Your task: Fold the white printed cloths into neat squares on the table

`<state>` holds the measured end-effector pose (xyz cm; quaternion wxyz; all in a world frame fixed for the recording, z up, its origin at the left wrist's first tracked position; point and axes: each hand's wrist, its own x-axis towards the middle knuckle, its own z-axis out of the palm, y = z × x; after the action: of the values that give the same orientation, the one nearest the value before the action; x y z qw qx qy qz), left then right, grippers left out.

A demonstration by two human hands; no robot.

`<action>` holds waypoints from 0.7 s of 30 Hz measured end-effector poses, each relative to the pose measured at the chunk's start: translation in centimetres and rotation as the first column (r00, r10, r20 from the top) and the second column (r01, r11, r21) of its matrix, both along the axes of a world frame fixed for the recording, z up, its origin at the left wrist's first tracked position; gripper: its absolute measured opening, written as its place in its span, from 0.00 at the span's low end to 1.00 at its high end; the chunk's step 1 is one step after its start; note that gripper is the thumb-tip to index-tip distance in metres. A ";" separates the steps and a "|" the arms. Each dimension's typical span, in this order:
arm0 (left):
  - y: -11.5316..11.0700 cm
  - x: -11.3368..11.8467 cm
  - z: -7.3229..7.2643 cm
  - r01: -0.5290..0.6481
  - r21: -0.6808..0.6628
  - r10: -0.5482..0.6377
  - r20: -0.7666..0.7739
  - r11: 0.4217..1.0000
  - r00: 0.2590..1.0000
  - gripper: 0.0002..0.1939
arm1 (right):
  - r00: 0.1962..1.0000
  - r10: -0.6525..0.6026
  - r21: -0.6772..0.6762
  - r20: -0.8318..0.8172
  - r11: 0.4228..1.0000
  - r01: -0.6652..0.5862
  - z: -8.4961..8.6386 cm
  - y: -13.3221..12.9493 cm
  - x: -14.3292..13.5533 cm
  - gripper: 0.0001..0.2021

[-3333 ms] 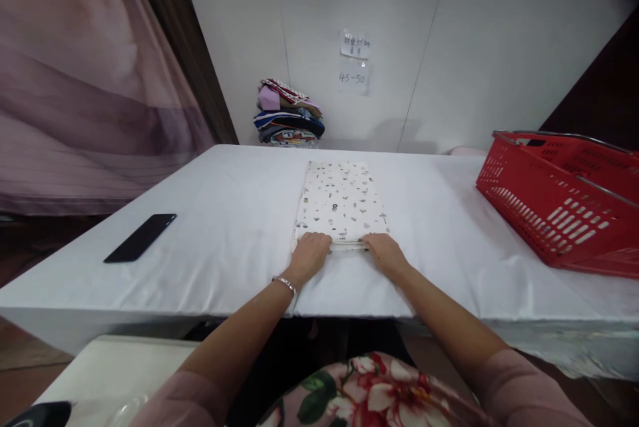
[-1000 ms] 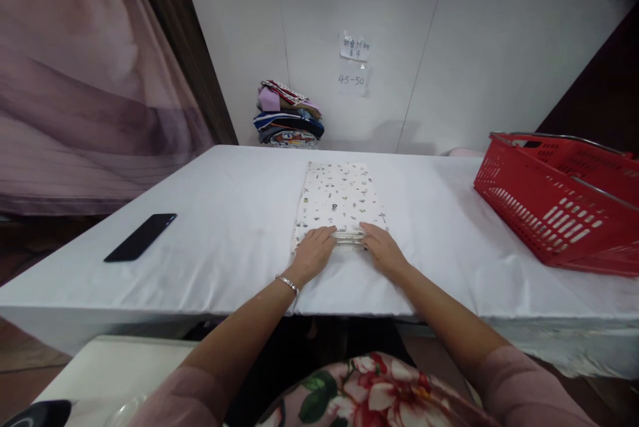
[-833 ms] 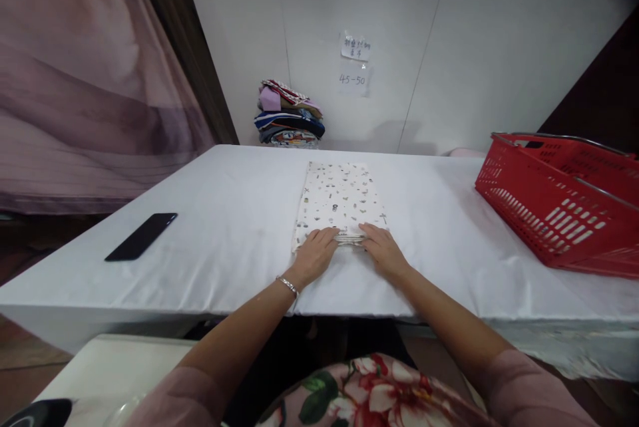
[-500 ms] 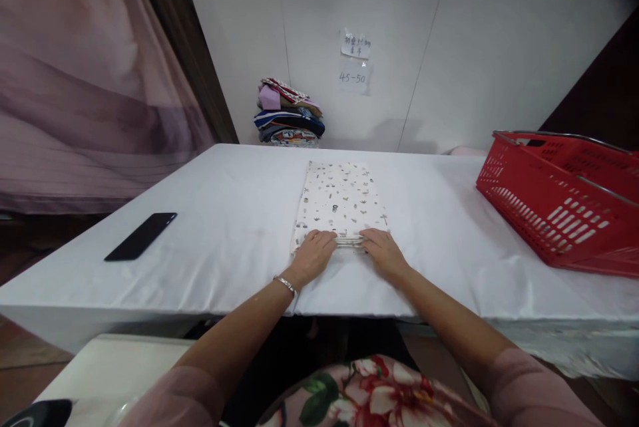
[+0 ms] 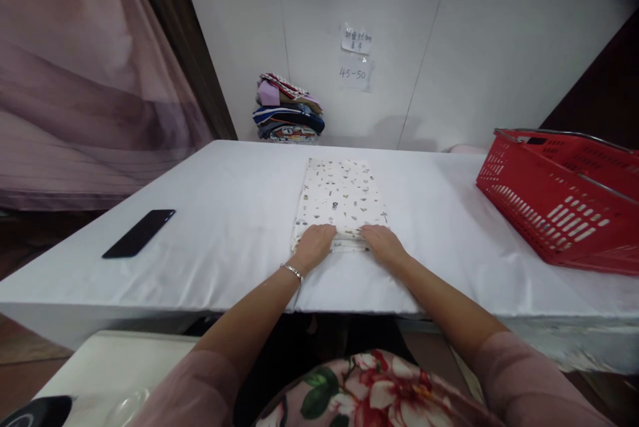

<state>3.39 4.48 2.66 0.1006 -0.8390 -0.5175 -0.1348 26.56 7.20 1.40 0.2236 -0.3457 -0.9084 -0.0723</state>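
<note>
A white cloth (image 5: 342, 191) with small printed figures lies folded flat on the white-covered table (image 5: 224, 214), its layered near edge towards me. My left hand (image 5: 315, 244) grips the left part of that near edge, fingers bent over it, with a silver bracelet on the wrist. My right hand (image 5: 383, 245) grips the same edge further right, fingers curled on the cloth. Between the two hands the fold shows slightly raised. The fingertips are partly hidden in the fabric.
A black phone (image 5: 140, 234) lies at the table's left. At the right stands a red basket (image 5: 559, 204) with metal handles. Folded clothes (image 5: 289, 111) are piled beyond the back edge, by the wall. Two paper notes (image 5: 356, 58) hang on the wall.
Both hands have moved very slightly away from me. The cloth's near edge between them looks looser and more raised than before.
</note>
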 end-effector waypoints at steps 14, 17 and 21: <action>-0.2 -0.2 0.4 0.103 0.039 -0.100 -0.062 0.994 0.993 0.18 | 0.996 0.049 -0.011 0.072 0.999 -0.048 0.1 0.8 0.3 0.13; -0.6 -0.5 0.8 0.144 0.003 -0.143 -0.091 0.990 0.985 0.15 | 0.994 0.073 0.020 0.080 0.997 -0.075 -0.1 0.6 0.5 0.11; -1.1 -0.7 1.2 0.176 -0.019 -0.177 -0.096 0.984 0.979 0.14 | 0.988 0.133 -0.003 0.077 0.991 -0.134 0.7 -0.1 0.8 0.11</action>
<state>2.72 3.36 3.83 0.1092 -0.8877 -0.4361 -0.0996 27.38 7.10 2.12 0.1930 -0.2808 -0.9374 -0.0712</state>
